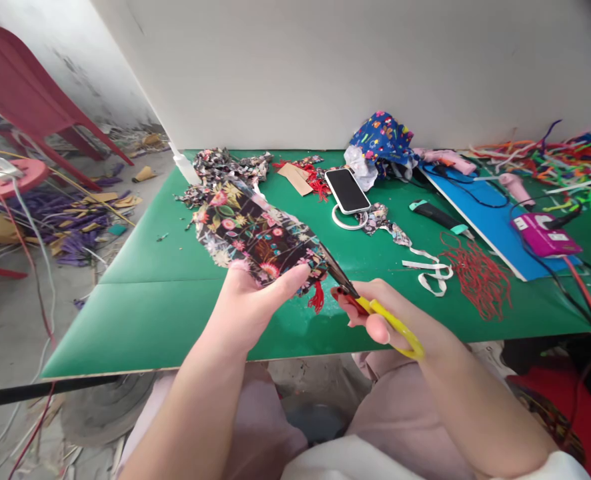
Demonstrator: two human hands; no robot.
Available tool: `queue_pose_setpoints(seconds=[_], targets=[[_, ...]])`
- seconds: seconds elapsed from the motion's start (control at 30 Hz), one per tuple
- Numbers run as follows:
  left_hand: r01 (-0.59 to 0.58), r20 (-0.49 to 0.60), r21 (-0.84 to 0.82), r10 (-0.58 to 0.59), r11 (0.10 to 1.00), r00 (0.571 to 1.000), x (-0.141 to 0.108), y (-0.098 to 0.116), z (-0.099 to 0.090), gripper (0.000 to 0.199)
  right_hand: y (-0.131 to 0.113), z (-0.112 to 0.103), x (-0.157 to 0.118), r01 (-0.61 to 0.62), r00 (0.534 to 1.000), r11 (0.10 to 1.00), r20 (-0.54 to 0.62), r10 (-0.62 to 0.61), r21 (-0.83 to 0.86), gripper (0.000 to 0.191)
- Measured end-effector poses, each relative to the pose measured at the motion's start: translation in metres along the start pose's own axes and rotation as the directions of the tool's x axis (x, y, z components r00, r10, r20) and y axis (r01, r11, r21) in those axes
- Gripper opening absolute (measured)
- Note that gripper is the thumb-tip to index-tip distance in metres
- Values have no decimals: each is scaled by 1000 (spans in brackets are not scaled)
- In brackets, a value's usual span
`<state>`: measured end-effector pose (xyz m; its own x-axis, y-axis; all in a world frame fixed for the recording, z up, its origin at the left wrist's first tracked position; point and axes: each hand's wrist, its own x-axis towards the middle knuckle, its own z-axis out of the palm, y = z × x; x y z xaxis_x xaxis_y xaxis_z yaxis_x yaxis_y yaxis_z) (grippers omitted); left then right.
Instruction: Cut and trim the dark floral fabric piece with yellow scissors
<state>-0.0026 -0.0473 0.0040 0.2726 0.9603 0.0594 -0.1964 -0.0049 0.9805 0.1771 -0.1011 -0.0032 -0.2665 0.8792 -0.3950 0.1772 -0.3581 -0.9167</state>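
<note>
Black floral cloth point(255, 233): raised over the near middle of the green table point(135, 327), printed side up.
Left hand point(245, 293): clamped on the cloth's near edge, thumb on top; fingers mostly hidden beneath.
Right hand point(375, 307): closed around the yellow-handled scissors point(400, 328), its thumb near the grips.
Scissor blades point(339, 270): pointing up and left, at the cloth's right edge; cannot tell whether fabric lies between them.
Red tassel point(317, 299): hanging at the cloth's near right corner, just beside the blades.
Floral scraps point(225, 167): heaped beyond the cloth, toward the table's far left.
Phone point(347, 190): screen up, beyond the scissors, white ring point(348, 221) at its near end.
White ribbon point(433, 272): loosely looped, right of the ring.
Red cords point(478, 280): tangled, near the blue board point(480, 230).
Utility knife point(435, 215): lying between phone and board.
Magenta box point(545, 235): at the board's right, cables attached.
Red chair point(30, 87): on the littered floor, well apart, left.
</note>
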Motion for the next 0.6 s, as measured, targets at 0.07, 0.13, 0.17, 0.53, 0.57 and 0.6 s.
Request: queue_pose_setpoints(seconds=[0.07,0.13,0.17,0.53,0.57,0.6], targets=[[-11,0,-8,11,1000,1000,0,1,0,18,4,0,2,17,1000,1000,-10,-17,-8,41],[-13,8,-16,13,1000,1000,0,2,0,19,9,-1,2,45,999,999,-10,-45,-18,42],[-10,12,-16,10,1000,1000,0,2,0,18,11,-2,2,54,999,998,-4,-54,-14,42],[-4,26,29,4,1000,1000,0,1,-7,13,-12,-3,-9,9,999,998,47,-6,-63,46],[-5,25,34,5,999,1000,0,2,-7,14,-13,-4,-9,16,999,997,45,-13,-81,46],[-6,21,39,5,999,1000,0,2,-7,15,-13,-4,-9,24,999,995,41,-20,-96,47]])
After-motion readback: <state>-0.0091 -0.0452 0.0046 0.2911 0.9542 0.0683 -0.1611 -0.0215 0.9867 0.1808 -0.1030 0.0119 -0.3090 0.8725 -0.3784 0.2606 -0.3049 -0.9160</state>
